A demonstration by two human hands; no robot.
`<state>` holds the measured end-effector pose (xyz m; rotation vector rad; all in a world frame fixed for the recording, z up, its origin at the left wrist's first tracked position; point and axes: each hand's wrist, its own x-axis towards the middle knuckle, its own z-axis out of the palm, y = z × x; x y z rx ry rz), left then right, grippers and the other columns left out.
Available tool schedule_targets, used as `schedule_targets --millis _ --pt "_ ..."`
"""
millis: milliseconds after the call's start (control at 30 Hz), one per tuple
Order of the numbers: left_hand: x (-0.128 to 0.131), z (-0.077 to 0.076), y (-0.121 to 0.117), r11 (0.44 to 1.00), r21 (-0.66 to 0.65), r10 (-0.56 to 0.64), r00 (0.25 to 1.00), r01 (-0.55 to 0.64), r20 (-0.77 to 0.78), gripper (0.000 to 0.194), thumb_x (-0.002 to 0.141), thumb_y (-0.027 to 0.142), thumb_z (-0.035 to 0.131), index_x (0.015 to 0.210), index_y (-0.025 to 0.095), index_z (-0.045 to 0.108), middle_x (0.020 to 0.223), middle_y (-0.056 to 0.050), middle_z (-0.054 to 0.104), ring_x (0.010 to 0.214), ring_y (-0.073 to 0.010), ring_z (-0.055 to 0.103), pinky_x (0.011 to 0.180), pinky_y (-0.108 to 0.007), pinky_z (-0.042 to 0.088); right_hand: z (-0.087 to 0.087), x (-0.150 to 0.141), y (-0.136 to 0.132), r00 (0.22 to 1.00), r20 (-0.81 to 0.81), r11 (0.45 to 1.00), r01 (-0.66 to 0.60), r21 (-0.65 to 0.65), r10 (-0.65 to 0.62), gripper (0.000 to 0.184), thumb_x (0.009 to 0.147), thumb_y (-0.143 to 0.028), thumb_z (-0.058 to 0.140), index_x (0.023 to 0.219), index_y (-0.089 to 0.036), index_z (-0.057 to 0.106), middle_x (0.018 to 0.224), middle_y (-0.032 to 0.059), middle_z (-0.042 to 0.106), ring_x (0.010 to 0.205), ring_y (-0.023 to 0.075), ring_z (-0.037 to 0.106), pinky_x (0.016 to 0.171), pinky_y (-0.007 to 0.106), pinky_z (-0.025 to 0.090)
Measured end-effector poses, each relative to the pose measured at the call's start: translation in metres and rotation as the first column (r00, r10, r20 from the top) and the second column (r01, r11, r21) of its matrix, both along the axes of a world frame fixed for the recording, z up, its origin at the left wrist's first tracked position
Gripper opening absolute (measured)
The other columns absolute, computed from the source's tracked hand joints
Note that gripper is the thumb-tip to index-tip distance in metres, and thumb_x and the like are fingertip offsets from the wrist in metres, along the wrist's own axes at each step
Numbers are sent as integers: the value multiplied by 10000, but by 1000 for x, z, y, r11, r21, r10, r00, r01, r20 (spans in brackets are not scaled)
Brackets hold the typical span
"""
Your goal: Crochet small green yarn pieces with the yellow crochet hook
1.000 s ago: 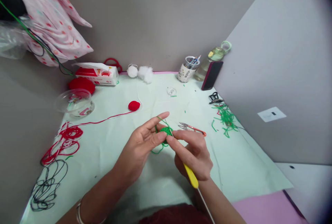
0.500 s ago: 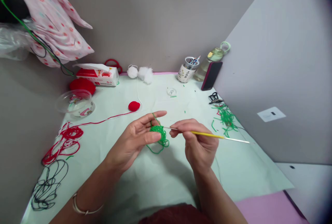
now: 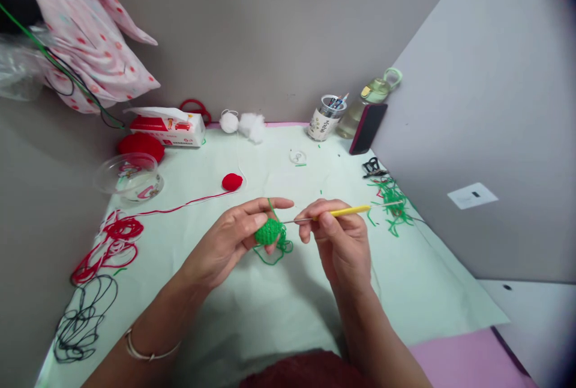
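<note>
Between thumb and fingers, my left hand (image 3: 228, 237) pinches a small rounded green crochet piece (image 3: 269, 231). A green strand (image 3: 272, 208) runs up from the piece over the left index finger, which points right. Loose loops of green yarn (image 3: 283, 248) hang at its lower right. My right hand (image 3: 342, 239) is closed around a crochet hook (image 3: 348, 211) with a yellow grip and thin metal ends. The hook's left tip reaches the right edge of the green piece; whether it sits inside a stitch I cannot make out.
A red yarn ball (image 3: 232, 182) lies beyond my hands. Tangled red and white yarn (image 3: 121, 238) and dark cord (image 3: 83, 322) lie left. A plastic tub (image 3: 143, 187), tissue box (image 3: 166, 128), pen can (image 3: 324, 121), bottle (image 3: 355, 115), phone (image 3: 368, 129) and green scraps (image 3: 393, 202) stand or lie around.
The left thumb has shifted up and back, uncovering more of the green piece. The right hand has turned, so the hook's far end now tilts upward instead of down.
</note>
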<state>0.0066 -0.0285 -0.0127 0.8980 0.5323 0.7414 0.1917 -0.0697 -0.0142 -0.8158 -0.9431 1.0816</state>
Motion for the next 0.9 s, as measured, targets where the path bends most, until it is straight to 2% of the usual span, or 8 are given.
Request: schedule_targets --millis 100,267,433,567,633,767,833,900 --pt "-2 2 0 994 105 48 995 -39 -86 338 877 319 769 1213 298 780 931 -7 597 870 -146 576 811 -269 487 1 1 1 999 -34 999 -7 -44 5 129 880 -355 794 844 -232 809 772 24 785 550 114 670 528 232 573" --pt "-2 0 -1 991 126 54 993 -40 -109 389 858 291 784 1245 327 761 973 1 594 918 -153 579 844 -279 491 0 -1 2 998 -68 994 -16 -106 9 158 870 -378 797 821 -229 780 737 13 774 505 108 629 487 230 547" --pt "1 -3 -1 999 51 -8 1000 9 -28 360 960 361 628 1275 234 747 861 -22 664 750 -146 595 780 -303 489 0 -2 2 997 -75 997 -26 -68 21 138 863 -360 809 826 -228 802 752 13 770 552 106 659 538 221 559" --pt "4 -5 0 997 -28 -71 990 74 123 380 989 349 531 1222 164 767 673 -11 608 595 -126 528 640 -280 460 0 -1 1 997 -56 998 -54 -41 52 145 875 -360 800 829 -223 813 744 17 758 555 109 660 539 223 557" --pt "3 -6 0 995 -46 -79 988 86 135 381 992 351 524 1209 164 775 665 -11 602 582 -123 518 626 -279 456 1 0 1 996 -64 997 -65 -50 62 145 882 -357 794 828 -223 809 742 15 755 543 104 649 526 217 547" --pt "0 -2 0 999 16 -38 999 38 7 338 927 358 703 1241 255 777 894 -31 679 805 -153 619 805 -304 498 0 1 2 992 -109 996 -73 -53 67 141 902 -361 776 833 -239 793 739 1 748 517 93 611 495 206 519" --pt "0 -1 -1 998 61 -24 998 28 -54 411 851 323 812 1259 322 767 1000 -23 675 927 -176 633 865 -313 498 -2 -1 2 991 -96 996 -93 -9 92 128 919 -364 759 868 -254 798 763 -2 749 536 96 619 513 216 528" --pt "0 0 -3 995 99 -2 995 12 -103 487 804 301 863 1275 358 755 1014 -16 657 995 -198 634 894 -328 504 -5 -4 0 997 -10 995 -80 56 81 109 939 -351 738 921 -273 811 819 5 757 581 108 643 547 240 544"
